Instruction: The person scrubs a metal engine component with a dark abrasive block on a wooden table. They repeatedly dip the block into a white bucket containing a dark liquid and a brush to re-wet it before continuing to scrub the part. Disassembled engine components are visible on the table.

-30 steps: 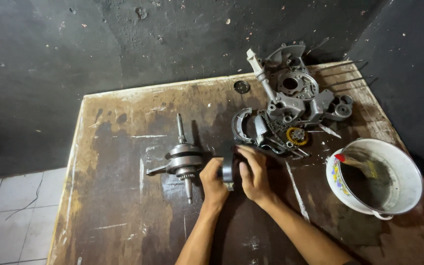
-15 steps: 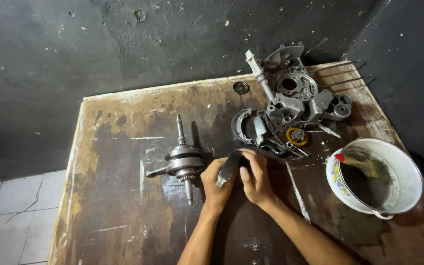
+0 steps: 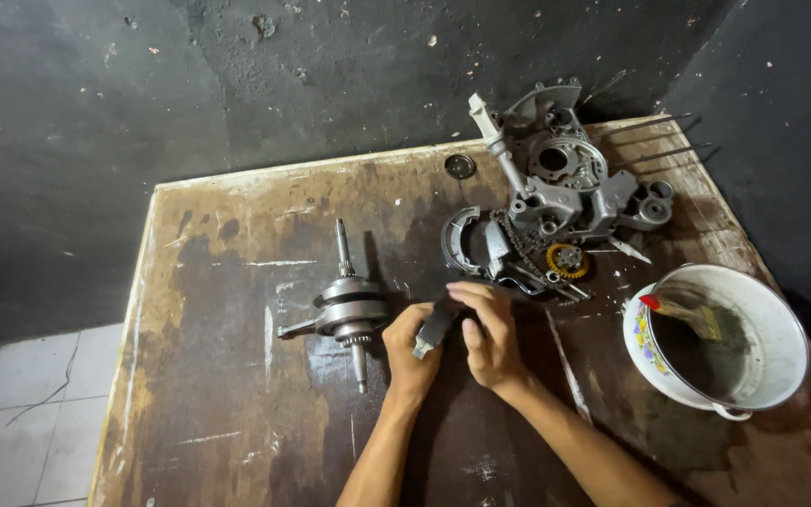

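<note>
I see a dark curved metal part held just right of the crankshaft, above the stained worktop. My left hand grips its lower end, fingers curled around it; my right hand pinches its upper end. Beyond the crankshaft's right lie engine casings and a white bowl.

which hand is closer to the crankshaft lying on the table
Left. The left hand sits just right of the crankshaft, almost touching its flywheel end. The right hand is farther right, beyond the dark part both hands hold.
</note>
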